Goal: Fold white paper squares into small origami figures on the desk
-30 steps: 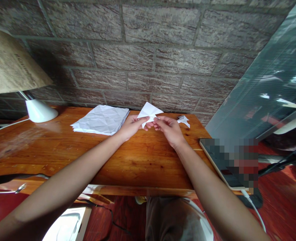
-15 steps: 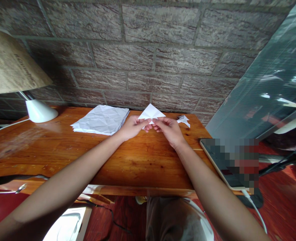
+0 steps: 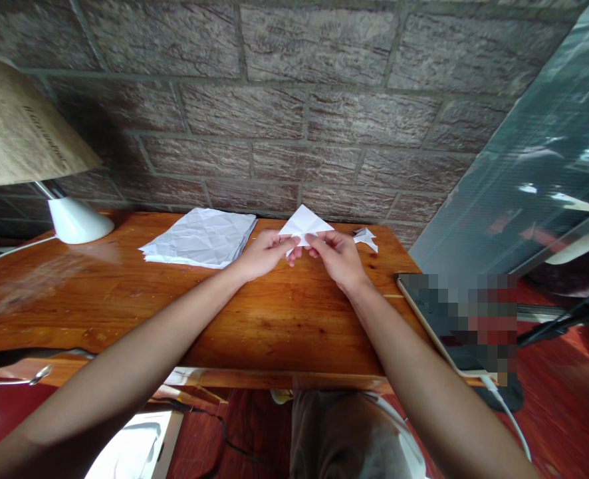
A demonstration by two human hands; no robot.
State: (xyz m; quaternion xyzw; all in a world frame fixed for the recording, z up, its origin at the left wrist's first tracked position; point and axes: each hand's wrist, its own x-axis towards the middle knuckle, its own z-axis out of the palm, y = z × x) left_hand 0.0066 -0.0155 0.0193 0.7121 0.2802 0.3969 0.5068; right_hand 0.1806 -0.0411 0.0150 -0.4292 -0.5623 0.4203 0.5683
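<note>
Paper (image 3: 305, 223), white and folded into a crisp triangle, is held up over the far side of the table (image 3: 125, 293).
Left hand (image 3: 262, 253) and right hand (image 3: 337, 256) each pinch its lower edge, thumb and fingertips closed on it. A stack (image 3: 199, 237) of creased white sheets lies near the left hand, and a small folded scrap (image 3: 365, 237) sits just beside the right hand on the glossy, warm-toned wood.

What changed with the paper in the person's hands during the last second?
The folded white paper, pinched between the left hand and the right hand, turned from leaning left to a level triangle above the fingertips and drifted slightly right. Both hands kept their grip. The paper stack, the small folded piece and the lamp stayed put.
</note>
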